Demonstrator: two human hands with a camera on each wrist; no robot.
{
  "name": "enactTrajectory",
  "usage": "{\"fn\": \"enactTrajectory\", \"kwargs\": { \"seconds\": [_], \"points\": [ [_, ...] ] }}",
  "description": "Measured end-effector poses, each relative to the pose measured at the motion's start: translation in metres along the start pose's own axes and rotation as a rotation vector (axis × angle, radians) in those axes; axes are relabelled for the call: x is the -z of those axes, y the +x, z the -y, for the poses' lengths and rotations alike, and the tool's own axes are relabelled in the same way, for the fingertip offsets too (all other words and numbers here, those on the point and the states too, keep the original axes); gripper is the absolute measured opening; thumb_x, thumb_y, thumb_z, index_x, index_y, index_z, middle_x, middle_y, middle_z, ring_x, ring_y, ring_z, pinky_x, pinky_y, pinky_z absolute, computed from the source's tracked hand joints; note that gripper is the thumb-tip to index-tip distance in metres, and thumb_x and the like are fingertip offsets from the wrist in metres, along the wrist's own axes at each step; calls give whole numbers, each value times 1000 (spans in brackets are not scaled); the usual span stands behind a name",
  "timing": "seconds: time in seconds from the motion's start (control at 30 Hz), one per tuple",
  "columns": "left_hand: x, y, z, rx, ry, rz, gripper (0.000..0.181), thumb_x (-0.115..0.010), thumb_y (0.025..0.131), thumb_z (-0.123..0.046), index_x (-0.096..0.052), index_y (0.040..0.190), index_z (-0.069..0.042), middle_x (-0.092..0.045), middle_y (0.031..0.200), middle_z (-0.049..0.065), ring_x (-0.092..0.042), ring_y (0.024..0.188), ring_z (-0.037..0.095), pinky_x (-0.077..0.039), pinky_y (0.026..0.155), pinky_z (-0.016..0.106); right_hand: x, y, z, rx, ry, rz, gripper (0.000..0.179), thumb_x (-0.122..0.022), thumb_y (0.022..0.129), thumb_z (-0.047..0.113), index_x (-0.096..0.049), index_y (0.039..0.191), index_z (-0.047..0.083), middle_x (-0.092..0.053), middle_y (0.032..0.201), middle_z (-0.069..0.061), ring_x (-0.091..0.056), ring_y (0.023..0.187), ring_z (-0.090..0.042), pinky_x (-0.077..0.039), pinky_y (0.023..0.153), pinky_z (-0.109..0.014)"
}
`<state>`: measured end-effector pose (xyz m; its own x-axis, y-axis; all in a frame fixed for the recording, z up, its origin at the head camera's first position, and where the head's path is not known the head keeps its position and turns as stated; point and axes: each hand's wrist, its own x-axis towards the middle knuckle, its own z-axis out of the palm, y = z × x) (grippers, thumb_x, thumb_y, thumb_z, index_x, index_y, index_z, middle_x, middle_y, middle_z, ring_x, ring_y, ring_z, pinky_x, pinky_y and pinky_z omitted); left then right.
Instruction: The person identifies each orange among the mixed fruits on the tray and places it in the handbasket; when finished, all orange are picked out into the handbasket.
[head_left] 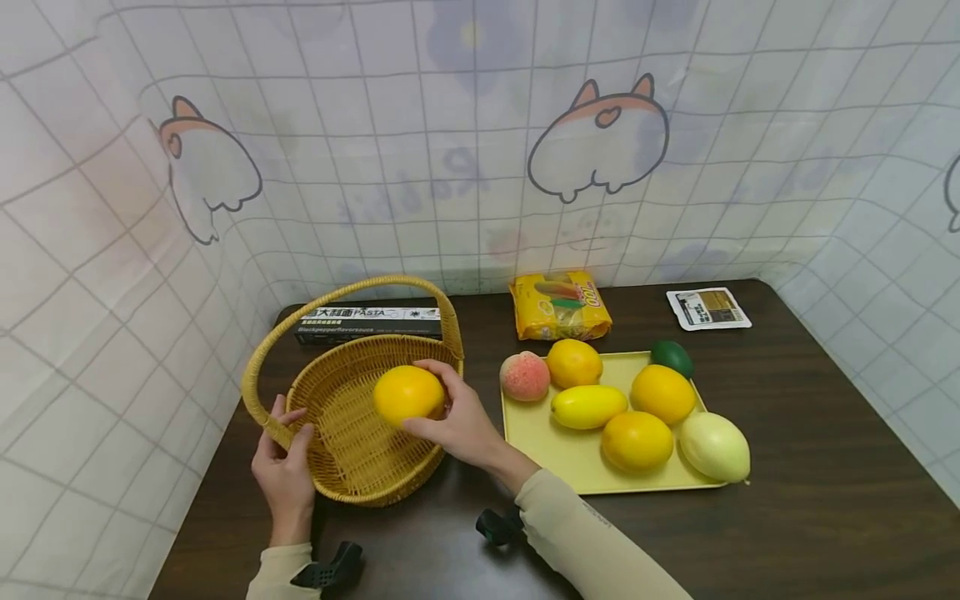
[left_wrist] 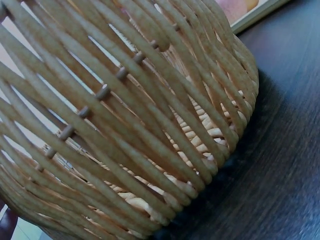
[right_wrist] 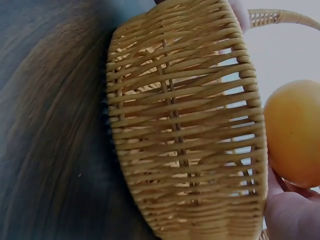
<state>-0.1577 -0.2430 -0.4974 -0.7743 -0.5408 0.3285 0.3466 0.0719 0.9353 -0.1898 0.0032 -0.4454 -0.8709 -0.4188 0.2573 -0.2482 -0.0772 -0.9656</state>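
A round wicker basket with a tall arched handle stands on the left of the table. My left hand grips its near left rim at the foot of the handle, thumb inside. Over the basket's right side, my right hand holds an orange between thumb and fingers. In the right wrist view the orange shows just above the rim, beside the woven wall. Only the basket's outer weave fills most of the left wrist view. The basket's floor is bare.
A yellow tray to the right bears a peach, a long yellow fruit, a pale green fruit, a dark green fruit and several orange-yellow fruits. Behind stand a pasta box, a yellow packet and a white packet.
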Motion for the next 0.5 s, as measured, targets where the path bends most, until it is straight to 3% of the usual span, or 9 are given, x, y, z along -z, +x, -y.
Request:
{"fn": "enactTrajectory", "kwargs": {
  "seconds": [0.27, 0.5],
  "points": [
    [-1, 0, 1, -38, 41, -3, 29, -62, 93, -4, -61, 119, 10, -48, 146, 12, -38, 139, 26, -38, 101, 15, -12, 19, 5, -106, -136, 58, 71, -75, 82, 18, -39, 143, 15, -48, 134, -6, -54, 104, -16, -48, 87, -31],
    [-2, -1, 1, -47, -34, -32, 53, -59, 92, 4, -39, 141, 5, -45, 147, 17, -40, 138, 24, -35, 106, 20, -18, 32, 0, -151, -132, 157, 68, -76, 80, 24, -44, 140, 19, -52, 127, -1, -56, 101, -15, -49, 84, -31]
  ]
}}
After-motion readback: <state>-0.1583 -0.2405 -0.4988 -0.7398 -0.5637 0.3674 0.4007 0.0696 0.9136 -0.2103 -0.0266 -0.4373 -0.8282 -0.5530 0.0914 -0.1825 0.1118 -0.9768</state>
